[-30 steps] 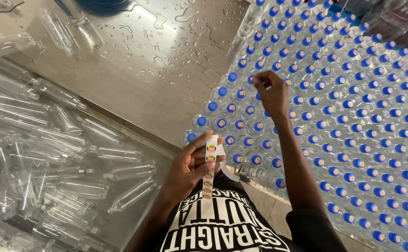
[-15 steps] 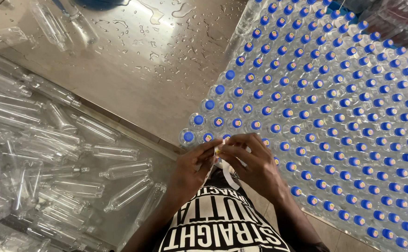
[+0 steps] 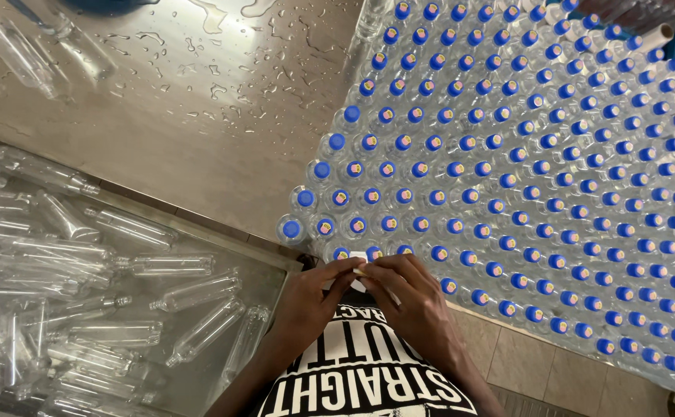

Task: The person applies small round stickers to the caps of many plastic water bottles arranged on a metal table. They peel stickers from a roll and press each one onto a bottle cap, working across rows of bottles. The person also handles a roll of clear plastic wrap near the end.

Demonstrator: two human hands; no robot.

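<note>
Right hand point(image 3: 418, 305) has returned from the bottles point(image 3: 507, 177) to left hand point(image 3: 314, 297); both hands' fingers pinch the sticker strip point(image 3: 359, 270), next sticker being peeled

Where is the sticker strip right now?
The sticker strip sits low centre in the head view, pinched between left hand and right hand, beside the nearest blue-capped bottles.

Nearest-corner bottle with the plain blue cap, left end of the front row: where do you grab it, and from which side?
Take the corner bottle by its blue cap and neck, from above or from the open left side over the wet steel table. It stands upright with neighbours tight on its right and behind, so its body is probably hard to reach there. Both hands, left hand and right hand, are occupied nearby.
</note>
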